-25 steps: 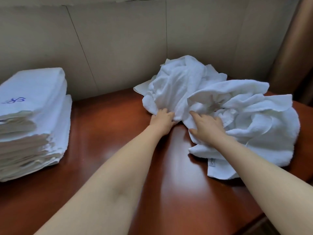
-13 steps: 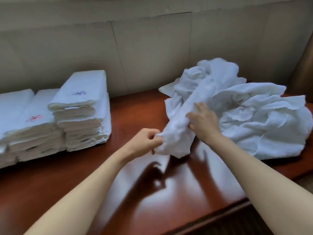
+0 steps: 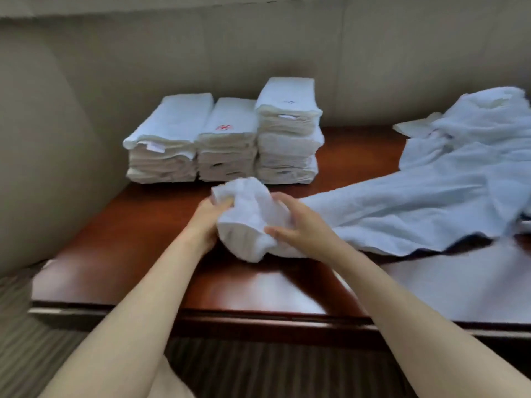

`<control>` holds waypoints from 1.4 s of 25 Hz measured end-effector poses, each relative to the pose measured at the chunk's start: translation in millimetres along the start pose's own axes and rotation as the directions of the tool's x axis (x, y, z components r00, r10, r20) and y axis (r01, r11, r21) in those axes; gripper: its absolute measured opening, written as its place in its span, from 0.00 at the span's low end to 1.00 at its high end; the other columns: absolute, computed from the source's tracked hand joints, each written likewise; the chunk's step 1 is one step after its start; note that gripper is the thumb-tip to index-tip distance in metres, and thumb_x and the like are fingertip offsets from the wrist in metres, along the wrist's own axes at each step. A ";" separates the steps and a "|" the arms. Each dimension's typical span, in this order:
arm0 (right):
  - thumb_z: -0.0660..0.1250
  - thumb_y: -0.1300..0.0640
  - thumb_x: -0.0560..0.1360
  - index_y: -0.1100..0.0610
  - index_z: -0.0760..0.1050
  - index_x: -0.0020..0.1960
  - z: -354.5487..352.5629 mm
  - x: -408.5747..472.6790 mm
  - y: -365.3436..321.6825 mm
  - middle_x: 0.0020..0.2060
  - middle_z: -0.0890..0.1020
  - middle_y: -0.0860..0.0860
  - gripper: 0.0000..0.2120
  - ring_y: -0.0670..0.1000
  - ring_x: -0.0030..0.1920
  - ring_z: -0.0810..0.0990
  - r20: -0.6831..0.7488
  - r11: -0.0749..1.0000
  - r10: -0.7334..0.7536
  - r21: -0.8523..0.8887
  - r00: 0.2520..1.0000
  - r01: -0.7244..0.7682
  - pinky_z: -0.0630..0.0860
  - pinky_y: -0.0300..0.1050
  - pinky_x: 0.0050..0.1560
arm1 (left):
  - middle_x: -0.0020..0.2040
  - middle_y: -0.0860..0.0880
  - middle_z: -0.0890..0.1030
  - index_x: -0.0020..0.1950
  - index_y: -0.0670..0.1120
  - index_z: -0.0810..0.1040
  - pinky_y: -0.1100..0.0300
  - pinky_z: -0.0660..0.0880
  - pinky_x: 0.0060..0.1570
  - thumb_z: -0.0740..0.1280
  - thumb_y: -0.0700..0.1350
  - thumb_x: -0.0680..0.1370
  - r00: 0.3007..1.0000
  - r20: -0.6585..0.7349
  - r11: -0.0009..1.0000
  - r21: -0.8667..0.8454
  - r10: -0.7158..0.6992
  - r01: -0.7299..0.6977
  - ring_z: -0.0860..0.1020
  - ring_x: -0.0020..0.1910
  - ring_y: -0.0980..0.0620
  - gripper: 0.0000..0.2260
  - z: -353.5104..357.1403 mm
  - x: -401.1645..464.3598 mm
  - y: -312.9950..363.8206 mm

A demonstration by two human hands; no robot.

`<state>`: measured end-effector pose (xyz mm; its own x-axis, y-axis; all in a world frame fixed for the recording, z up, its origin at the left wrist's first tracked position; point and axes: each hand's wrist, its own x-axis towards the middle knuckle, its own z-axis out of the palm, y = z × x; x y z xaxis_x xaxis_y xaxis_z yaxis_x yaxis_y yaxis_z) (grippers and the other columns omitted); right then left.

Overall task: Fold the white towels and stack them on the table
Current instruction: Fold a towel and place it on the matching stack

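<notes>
Head view: both hands grip one bunched end of a white towel (image 3: 250,222) above the counter (image 3: 138,239). Left hand (image 3: 207,222) and right hand (image 3: 301,228) have fingers curled into the cloth. Its tail trails right into the loose pile (image 3: 474,156). Risk: the tail drags other towels off the counter edge, or the bunch nudges the folded stacks (image 3: 227,139) just behind.

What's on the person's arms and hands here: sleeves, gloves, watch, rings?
Nothing worn that the head view shows. The left hand and right hand are bare, no gloves. Both forearms are bare up to the frame's bottom edge, no sleeves or cuffs in view. No watch, bracelet or ring is visible, though motion blur could hide small items.
</notes>
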<state>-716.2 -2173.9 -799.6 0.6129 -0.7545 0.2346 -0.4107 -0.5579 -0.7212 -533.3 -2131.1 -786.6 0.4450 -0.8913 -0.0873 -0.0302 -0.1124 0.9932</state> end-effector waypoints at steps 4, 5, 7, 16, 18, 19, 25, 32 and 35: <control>0.67 0.40 0.71 0.46 0.64 0.71 9.9 27.0 -5.9 0.68 0.68 0.48 0.31 0.51 0.70 0.63 -0.022 0.800 0.108 -0.591 0.994 -0.100 0.59 0.56 0.67 | 0.45 0.44 0.83 0.46 0.44 0.80 0.55 0.81 0.44 0.75 0.48 0.67 0.959 -0.282 0.993 -0.105 0.018 -0.050 0.83 0.42 0.49 0.12 -74.5 19.5 3.4; 0.66 0.41 0.73 0.47 0.68 0.68 9.7 28.9 -9.9 0.66 0.70 0.49 0.26 0.52 0.69 0.64 -0.037 0.777 0.181 -0.607 0.983 -0.166 0.61 0.55 0.65 | 0.47 0.43 0.83 0.47 0.44 0.80 0.49 0.80 0.49 0.72 0.51 0.65 0.939 -0.344 0.999 -0.028 0.023 -0.035 0.83 0.45 0.46 0.15 -91.2 20.8 2.6; 0.63 0.48 0.76 0.50 0.76 0.56 23.9 32.6 -20.4 0.55 0.76 0.52 0.11 0.55 0.60 0.72 -0.070 0.829 0.167 -0.530 0.984 -0.178 0.67 0.50 0.56 | 0.51 0.41 0.82 0.51 0.43 0.79 0.43 0.77 0.55 0.69 0.53 0.65 0.875 -0.484 0.982 0.174 0.021 0.073 0.81 0.50 0.42 0.20 -124.9 17.6 -4.4; 0.64 0.61 0.76 0.58 0.80 0.56 73.5 54.5 -48.4 0.54 0.82 0.52 0.11 0.51 0.55 0.78 0.055 0.987 -0.042 -0.153 0.998 0.050 0.69 0.34 0.53 | 0.55 0.49 0.73 0.57 0.49 0.75 0.55 0.71 0.48 0.65 0.63 0.72 0.985 0.067 0.399 0.908 0.161 -0.127 0.74 0.55 0.47 0.22 -91.4 -12.4 -11.3; 0.64 0.47 0.76 0.50 0.73 0.65 57.5 52.5 -34.5 0.63 0.76 0.49 0.19 0.51 0.65 0.72 0.091 0.899 0.058 -0.437 0.994 -0.012 0.63 0.51 0.67 | 0.56 0.50 0.74 0.55 0.50 0.71 0.55 0.68 0.45 0.64 0.61 0.73 0.982 0.161 0.221 0.959 0.095 -0.178 0.74 0.55 0.46 0.18 -83.5 -6.3 -18.3; 0.62 0.40 0.75 0.47 0.69 0.68 47.1 49.1 -26.6 0.67 0.72 0.48 0.24 0.51 0.68 0.67 0.099 0.822 0.146 -0.565 0.984 -0.065 0.59 0.57 0.69 | 0.58 0.48 0.75 0.58 0.49 0.69 0.54 0.68 0.47 0.64 0.55 0.75 0.981 0.148 0.196 0.966 0.125 -0.170 0.74 0.57 0.45 0.15 -82.2 -3.3 -20.1; 0.61 0.39 0.75 0.55 0.70 0.61 11.9 25.4 -17.4 0.56 0.75 0.53 0.24 0.56 0.57 0.73 0.039 0.752 0.197 -0.648 0.980 -0.125 0.69 0.50 0.51 | 0.57 0.45 0.77 0.59 0.45 0.76 0.52 0.66 0.56 0.57 0.35 0.77 0.953 -0.116 0.005 0.993 0.278 0.120 0.75 0.57 0.43 0.15 -85.5 9.7 -9.9; 0.61 0.42 0.75 0.55 0.70 0.48 39.8 4.6 -57.1 0.41 0.75 0.52 0.15 0.55 0.43 0.73 0.102 0.692 -0.061 -0.713 0.993 0.116 0.63 0.45 0.38 | 0.53 0.45 0.78 0.46 0.48 0.73 0.53 0.62 0.57 0.57 0.38 0.76 0.981 -0.064 -0.039 0.997 0.181 0.072 0.74 0.55 0.44 0.08 -77.3 -2.5 -0.5; 0.65 0.46 0.74 0.51 0.76 0.55 22.7 19.6 -51.2 0.50 0.80 0.50 0.13 0.56 0.53 0.76 -0.006 0.894 0.075 -0.442 0.997 -0.070 0.69 0.46 0.44 | 0.53 0.41 0.74 0.50 0.47 0.81 0.51 0.62 0.54 0.59 0.39 0.78 0.793 -0.225 0.151 0.974 0.566 0.168 0.70 0.55 0.40 0.10 -87.0 0.6 11.6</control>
<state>-667.9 -2152.3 -773.0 0.5765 -0.7962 0.1837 -0.7083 -0.5990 -0.3734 -455.5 -2094.7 -768.5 0.5370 -0.6720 0.5099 -0.8017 -0.5946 0.0607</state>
